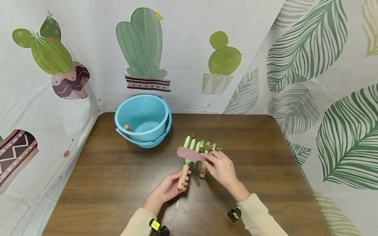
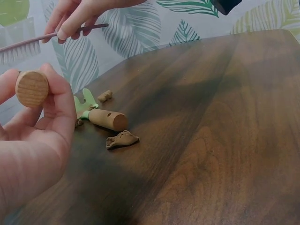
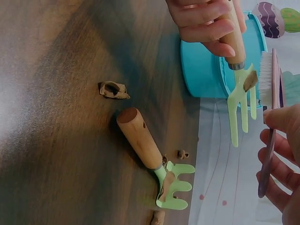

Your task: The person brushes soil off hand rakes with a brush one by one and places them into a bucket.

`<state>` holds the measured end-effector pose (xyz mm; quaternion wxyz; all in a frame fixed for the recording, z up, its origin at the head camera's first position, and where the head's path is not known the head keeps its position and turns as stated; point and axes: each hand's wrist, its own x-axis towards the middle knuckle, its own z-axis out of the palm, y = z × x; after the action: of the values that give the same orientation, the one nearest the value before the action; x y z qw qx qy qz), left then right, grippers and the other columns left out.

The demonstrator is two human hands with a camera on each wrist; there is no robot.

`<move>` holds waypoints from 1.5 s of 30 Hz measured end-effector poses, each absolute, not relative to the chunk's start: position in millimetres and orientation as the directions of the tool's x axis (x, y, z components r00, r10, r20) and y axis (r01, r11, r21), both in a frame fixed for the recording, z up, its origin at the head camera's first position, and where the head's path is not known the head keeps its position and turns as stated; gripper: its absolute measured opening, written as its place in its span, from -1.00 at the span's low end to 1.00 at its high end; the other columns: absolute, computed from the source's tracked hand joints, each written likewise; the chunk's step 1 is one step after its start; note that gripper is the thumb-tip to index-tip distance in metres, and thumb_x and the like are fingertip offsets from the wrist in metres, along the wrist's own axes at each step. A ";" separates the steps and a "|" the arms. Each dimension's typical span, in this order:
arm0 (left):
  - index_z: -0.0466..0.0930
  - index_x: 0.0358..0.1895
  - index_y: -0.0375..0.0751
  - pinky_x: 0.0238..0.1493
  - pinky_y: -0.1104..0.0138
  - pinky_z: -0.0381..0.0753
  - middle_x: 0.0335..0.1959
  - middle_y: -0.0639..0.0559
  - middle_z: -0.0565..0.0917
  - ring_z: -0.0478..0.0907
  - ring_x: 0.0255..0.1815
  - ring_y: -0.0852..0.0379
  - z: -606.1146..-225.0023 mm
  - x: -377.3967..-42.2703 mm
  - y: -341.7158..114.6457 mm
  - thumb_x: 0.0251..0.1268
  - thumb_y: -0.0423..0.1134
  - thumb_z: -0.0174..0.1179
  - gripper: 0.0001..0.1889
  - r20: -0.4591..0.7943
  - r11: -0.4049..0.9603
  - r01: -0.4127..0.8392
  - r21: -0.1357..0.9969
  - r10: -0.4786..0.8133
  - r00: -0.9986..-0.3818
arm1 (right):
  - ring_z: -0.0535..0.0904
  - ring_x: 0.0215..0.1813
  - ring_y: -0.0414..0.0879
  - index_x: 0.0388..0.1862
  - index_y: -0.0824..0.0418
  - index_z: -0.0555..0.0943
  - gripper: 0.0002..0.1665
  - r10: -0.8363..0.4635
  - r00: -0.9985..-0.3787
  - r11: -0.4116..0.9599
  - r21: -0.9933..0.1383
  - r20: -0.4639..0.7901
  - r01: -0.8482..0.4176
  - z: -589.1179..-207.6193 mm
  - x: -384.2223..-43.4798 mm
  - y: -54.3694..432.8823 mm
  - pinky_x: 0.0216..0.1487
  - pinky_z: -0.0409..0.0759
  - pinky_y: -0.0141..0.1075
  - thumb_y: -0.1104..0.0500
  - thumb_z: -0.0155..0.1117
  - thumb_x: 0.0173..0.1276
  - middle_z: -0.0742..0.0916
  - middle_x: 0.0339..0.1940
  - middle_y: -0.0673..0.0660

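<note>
My left hand (image 1: 169,188) grips the wooden handle of a small green hand fork (image 1: 183,177), its tines pointing up and away over the table. A brown clump (image 3: 250,81) clings to the base of the tines in the right wrist view. My right hand (image 1: 223,168) holds a pink-backed brush (image 1: 189,154) by its handle. The brush lies across the fork in the head view, its white bristles (image 3: 266,77) facing the tines. Below them, a green hand rake (image 3: 140,138) with a wooden handle rests on the table, brown matter on its head.
A light blue bucket (image 1: 117,123) stands at the back left of the table, with a wooden handle end (image 1: 127,127) showing inside. Several brown clumps (image 2: 122,139) lie around the rake. A printed cloth (image 1: 189,62) hangs behind the brown wooden table (image 1: 118,183).
</note>
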<state>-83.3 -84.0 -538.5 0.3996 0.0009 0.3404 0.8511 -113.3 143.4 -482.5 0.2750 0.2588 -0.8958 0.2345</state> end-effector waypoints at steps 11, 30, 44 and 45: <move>0.46 -0.03 -0.09 -0.30 0.46 0.50 -0.34 0.12 0.56 0.50 -0.36 0.28 -537.2 -83.5 -85.0 0.43 -0.16 -0.19 -0.74 -0.280 -0.446 -0.681 0.581 0.677 -0.681 | 0.47 -0.42 -0.16 -0.22 0.05 0.72 -0.70 -0.339 -0.731 0.775 -0.265 0.592 -0.574 -485.5 -114.3 144.3 -0.45 0.46 -0.32 0.19 0.44 -0.02 0.66 -0.42 -0.05; 0.47 -0.04 -0.06 -0.32 0.46 0.49 -0.32 0.12 0.55 0.48 -0.36 0.27 -536.8 -84.5 -88.7 0.46 -0.19 -0.28 -0.71 -0.258 -0.451 -0.663 0.598 0.676 -0.691 | 0.42 -0.45 -0.23 -0.24 0.03 0.73 -0.69 -0.315 -0.756 0.790 -0.284 0.573 -0.544 -491.1 -111.3 152.3 -0.55 0.40 -0.38 0.19 0.47 -0.06 0.65 -0.44 -0.09; 0.48 -0.03 -0.05 -0.31 0.45 0.50 -0.34 0.12 0.54 0.48 -0.38 0.26 -534.9 -89.3 -100.4 0.45 -0.17 -0.23 -0.73 -0.283 -0.450 -0.631 0.632 0.624 -0.729 | 0.43 -0.47 -0.23 -0.23 0.04 0.72 -0.69 -0.311 -0.789 0.814 -0.281 0.530 -0.509 -496.1 -107.0 167.0 -0.58 0.39 -0.39 0.20 0.46 -0.04 0.66 -0.44 -0.09; 0.48 -0.03 -0.05 -0.31 0.45 0.49 -0.34 0.12 0.54 0.48 -0.38 0.26 -534.6 -89.6 -101.0 0.45 -0.17 -0.24 -0.73 -0.283 -0.451 -0.630 0.633 0.623 -0.730 | 0.43 -0.47 -0.23 -0.23 0.03 0.72 -0.69 -0.313 -0.791 0.814 -0.280 0.526 -0.508 -496.6 -106.6 167.3 -0.58 0.38 -0.39 0.20 0.46 -0.04 0.66 -0.44 -0.09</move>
<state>-89.6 -101.0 -534.6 0.3675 -0.0048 0.3734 0.8517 -106.6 167.3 -496.6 0.2349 0.2223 -0.9231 0.2082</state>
